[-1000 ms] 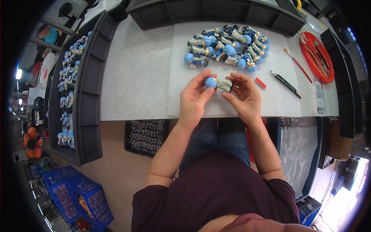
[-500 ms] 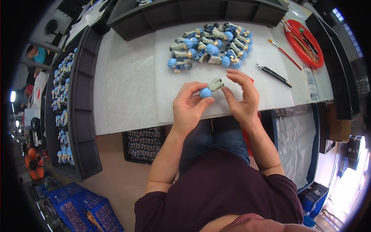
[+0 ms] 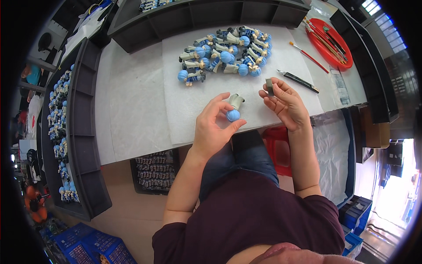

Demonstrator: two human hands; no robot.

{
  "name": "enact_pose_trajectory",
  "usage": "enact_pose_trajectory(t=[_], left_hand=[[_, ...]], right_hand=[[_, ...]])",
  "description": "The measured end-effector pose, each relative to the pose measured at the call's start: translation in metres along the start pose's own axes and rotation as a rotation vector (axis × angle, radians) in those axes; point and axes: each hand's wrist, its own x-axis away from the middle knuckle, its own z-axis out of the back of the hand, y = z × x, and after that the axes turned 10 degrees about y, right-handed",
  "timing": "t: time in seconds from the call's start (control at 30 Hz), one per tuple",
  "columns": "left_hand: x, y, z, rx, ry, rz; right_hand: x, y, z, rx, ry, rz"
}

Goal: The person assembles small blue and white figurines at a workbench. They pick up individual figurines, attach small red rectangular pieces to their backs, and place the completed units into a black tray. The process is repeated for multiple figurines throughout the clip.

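Between the thumb and fingers of my left hand (image 3: 210,127) is a small figurine (image 3: 233,115) with round light-blue hair and a pale cream coat. Its head is toward me and its dark feet point away. My right hand (image 3: 290,108), raised a little to the right, pinches a small flat grey-green rectangular piece (image 3: 269,86); its exact kind is not clear. Beyond both hands, a cluster of similar blue-haired figurines (image 3: 226,57) lies on a white sheet (image 3: 176,119).
A black craft knife (image 3: 299,81) and a red-handled paintbrush (image 3: 314,60) lie at the right, near a red oval tray (image 3: 345,65) of brushes. Dark compartment trays stand at the back (image 3: 189,20) and left (image 3: 85,127). Below the table edge sits another tray of small parts (image 3: 154,171).
My right hand has moved away from the figurine and now holds the small grey piece. The figurine has turned more upright in my left hand. The whole view has shifted slightly.
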Motion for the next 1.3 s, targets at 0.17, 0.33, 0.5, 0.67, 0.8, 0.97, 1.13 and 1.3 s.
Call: enact_pose_trajectory(t=[0.17, 0.33, 0.5, 0.67, 0.8, 0.97, 1.13, 1.3], left_hand=[[0.001, 0.001, 0.002, -0.007, -0.014, 0.000], [0.001, 0.003, 0.002, -0.012, -0.033, -0.032], [0.000, 0.001, 0.003, -0.024, -0.033, -0.118], [-0.001, 0.006, -0.001, -0.049, -0.047, -0.153], [0.000, 0.004, -0.005, -0.048, -0.016, -0.199], [-0.001, 0.004, -0.006, -0.081, -0.006, -0.219], [-0.001, 0.004, -0.008, -0.072, 0.006, -0.228], [-0.001, 0.007, -0.007, -0.077, 0.003, -0.205]], right_hand=[[0.004, 0.005, -0.001, -0.013, 0.004, -0.004], [0.004, 0.014, 0.001, 0.346, 0.054, 0.287], [0.010, 0.022, -0.018, 0.536, 0.063, 0.481], [0.014, 0.040, -0.039, 0.550, 0.062, 0.732], [0.009, 0.048, -0.042, 0.953, 0.073, 1.050], [0.001, 0.036, -0.037, 0.822, 0.187, 0.984], [-0.002, 0.041, -0.036, 0.913, 0.135, 0.943], [0.012, 0.041, -0.041, 0.830, 0.031, 0.984]])
